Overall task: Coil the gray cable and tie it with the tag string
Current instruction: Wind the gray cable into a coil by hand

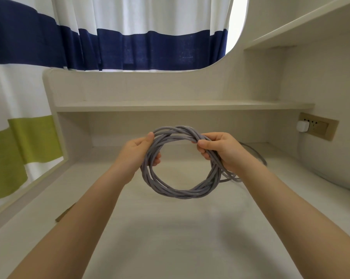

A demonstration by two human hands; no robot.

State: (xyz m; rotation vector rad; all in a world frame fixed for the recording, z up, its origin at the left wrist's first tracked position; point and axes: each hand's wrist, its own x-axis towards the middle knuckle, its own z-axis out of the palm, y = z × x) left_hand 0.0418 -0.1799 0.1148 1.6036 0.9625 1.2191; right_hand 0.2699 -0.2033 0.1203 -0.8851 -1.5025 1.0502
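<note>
Gray cable (176, 191) held as a multi-turn ring in the air above the desk (170, 238), both hands on it. Left hand (138, 153) closed around the ring's left side, thumb on top, fingers through the middle. Right hand (220, 151) pinching the upper right of the ring, thumb and fingertips together on the strands. A loose tail (254, 153) runs out behind the right hand and lies on the desk; coiling looks nearly but not fully done. Tag string not visible.

Judged step: gather the last turns. Keep the left grip firm so the turns stay bundled; feed the tail in with the right, matching loop size. Turns already twist over one another, so avoid adding twist. Risk: easing either grip may let the ring spring apart.
</note>
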